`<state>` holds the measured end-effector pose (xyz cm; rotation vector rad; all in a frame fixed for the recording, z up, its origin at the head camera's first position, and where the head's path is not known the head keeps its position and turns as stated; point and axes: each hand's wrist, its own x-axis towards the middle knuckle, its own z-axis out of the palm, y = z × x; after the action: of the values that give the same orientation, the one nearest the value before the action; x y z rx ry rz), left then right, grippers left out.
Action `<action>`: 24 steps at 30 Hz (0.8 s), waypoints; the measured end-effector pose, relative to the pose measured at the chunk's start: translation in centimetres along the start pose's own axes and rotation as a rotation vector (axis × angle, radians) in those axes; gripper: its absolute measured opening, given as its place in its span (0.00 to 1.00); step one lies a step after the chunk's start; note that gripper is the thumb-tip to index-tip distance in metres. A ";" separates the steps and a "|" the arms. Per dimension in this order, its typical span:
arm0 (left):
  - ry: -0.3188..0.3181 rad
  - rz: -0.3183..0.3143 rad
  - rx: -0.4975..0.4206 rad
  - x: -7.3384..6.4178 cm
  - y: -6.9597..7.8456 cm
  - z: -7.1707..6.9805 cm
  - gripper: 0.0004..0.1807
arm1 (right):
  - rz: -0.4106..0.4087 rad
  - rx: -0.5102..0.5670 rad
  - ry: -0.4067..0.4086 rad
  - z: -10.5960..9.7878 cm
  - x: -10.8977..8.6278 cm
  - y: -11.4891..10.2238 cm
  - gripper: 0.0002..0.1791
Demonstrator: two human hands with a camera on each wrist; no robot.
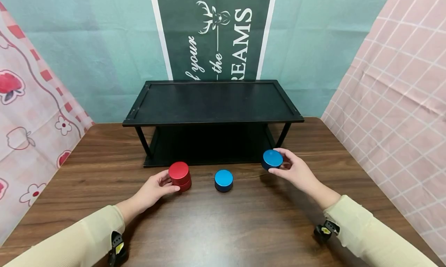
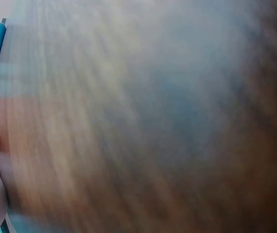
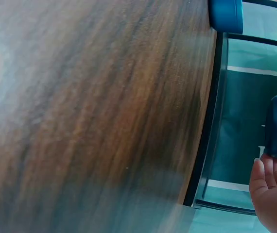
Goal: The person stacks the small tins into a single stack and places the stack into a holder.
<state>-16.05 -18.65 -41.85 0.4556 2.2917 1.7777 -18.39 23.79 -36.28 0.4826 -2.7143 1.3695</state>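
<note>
- The person's left hand [image 1: 156,187] has thumb and fingers curled round a red stack [image 1: 179,174], seemingly two short, smooth, metallic-looking cylinders; whether this grip bears on both or on one alone, one cannot tell.
- The right hand [image 1: 292,170] pinches a short, metallic-looking cylinder with a bright blue top [image 1: 272,159] between thumb and fingers, held up off the brown wood-grain surface [image 1: 223,228].
- A second short, round blue-topped cylinder [image 1: 223,180] stands free on the surface between the two grips, touched by neither.
- From the left grip it lies to the right, just past the red stack; from the right grip it lies to the left, lower and nearer the person.
- It sits about midway, the left grip perhaps slightly the nearer.
- It stands upright, flat face up; being round and squat, it offers no long side for either grip to line up with.
- The black two-tier rack [image 1: 216,104] stands beyond both grips, the right one close to its front right corner.
</note>
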 end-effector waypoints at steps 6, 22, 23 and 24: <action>-0.005 0.001 0.010 -0.1 0.1 -0.2 0.32 | 0.000 0.004 0.009 0.0 0.0 -0.7 0.34; 0.000 -0.012 0.003 0.0 0.1 -0.1 0.32 | 0.002 -0.001 0.021 -0.2 0.2 -0.7 0.35; 0.001 -0.011 0.003 0.0 0.1 -0.1 0.32 | 0.000 0.001 0.021 -0.2 0.2 -0.7 0.35; 0.003 -0.011 0.002 0.0 0.0 0.0 0.32 | 0.000 0.001 0.021 -0.2 0.2 -0.7 0.35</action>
<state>-16.06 -18.69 -41.80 0.4409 2.2937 1.7723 -18.41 23.49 -35.58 0.4654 -2.6974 1.3679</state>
